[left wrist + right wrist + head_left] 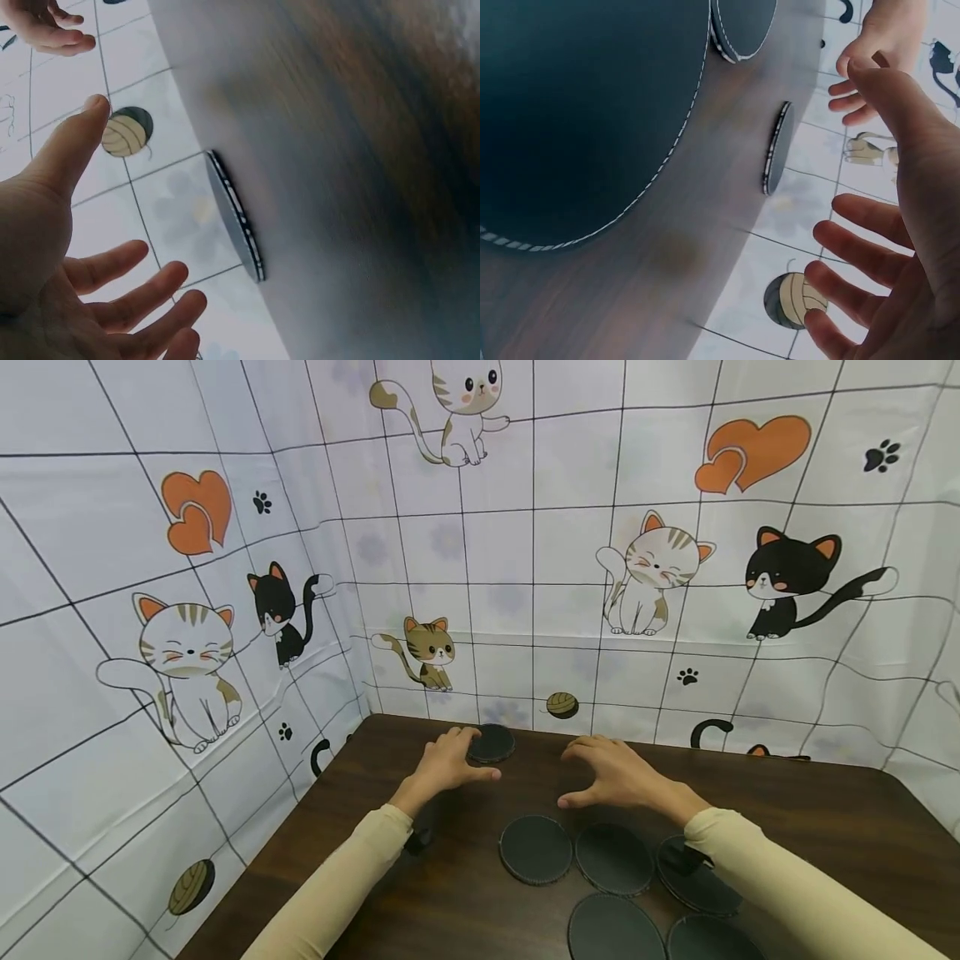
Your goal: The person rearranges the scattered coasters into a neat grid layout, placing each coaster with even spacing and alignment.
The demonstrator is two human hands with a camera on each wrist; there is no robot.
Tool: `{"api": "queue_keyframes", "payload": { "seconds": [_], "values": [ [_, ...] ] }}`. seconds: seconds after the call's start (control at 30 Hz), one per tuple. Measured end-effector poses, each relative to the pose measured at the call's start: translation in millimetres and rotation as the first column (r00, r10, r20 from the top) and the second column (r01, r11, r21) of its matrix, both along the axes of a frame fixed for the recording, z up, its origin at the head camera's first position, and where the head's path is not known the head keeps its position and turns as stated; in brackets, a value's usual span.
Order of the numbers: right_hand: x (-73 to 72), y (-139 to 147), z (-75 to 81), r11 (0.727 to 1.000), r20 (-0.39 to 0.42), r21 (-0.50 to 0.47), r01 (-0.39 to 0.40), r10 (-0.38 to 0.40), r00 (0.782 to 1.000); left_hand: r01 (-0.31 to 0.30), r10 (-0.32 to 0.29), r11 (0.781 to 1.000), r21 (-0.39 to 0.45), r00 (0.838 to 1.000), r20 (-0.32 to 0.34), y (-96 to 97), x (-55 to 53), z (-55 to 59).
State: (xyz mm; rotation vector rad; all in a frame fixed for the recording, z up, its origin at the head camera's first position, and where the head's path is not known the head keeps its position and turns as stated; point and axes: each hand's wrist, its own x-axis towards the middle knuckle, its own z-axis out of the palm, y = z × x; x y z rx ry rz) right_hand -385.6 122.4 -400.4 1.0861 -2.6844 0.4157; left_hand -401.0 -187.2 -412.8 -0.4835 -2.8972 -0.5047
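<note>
Both hands are held over a dark wooden table with nothing in them. My left hand (446,760), fingers loosely bent and thumb spread, is nearest a round black coaster (492,743) at the table's back edge and overlaps its left side in the head view. In the left wrist view that coaster (234,217) shows edge-on, apart from the fingers. My right hand (611,772) hovers to the right, palm inward, thumb and fingers apart. Just nearer than it lie black stitched coasters, among them one at the left (536,850) and a middle one (615,858).
Another coaster (697,877) lies partly under the right forearm in the head view. Two more, one of them the front coaster (615,928), are cut by the lower frame edge. A white cat-print curtain (495,552) stands behind and left of the table (420,893).
</note>
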Motion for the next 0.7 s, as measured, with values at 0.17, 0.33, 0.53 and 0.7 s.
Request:
{"api": "queue_keyframes", "payload": {
  "seconds": [0.17,0.33,0.53,0.7],
  "values": [
    [-15.8,-11.6,-5.6,1.000,0.029,0.007,0.012,-0.012,1.000,-0.042,0.043,0.999,-0.021,0.999,0.010,-0.3,-12.3,-4.0],
    [-34.1,-25.3,-8.6,0.999,0.041,0.012,0.044,-0.045,0.998,-0.092,0.096,0.994,-0.060,0.993,0.068,-4.1,-26.8,0.1],
    [-52.6,-42.2,-11.4,0.999,0.062,0.007,0.050,-0.050,0.997,-0.104,0.114,0.991,-0.085,0.986,0.124,-16.0,-42.0,-1.4],
    [-62.2,-45.8,-15.7,0.995,0.112,0.019,0.099,-0.101,0.989,-0.091,0.103,0.991,-0.096,0.987,0.127,-24.2,-52.4,-6.6]
  ]
}}
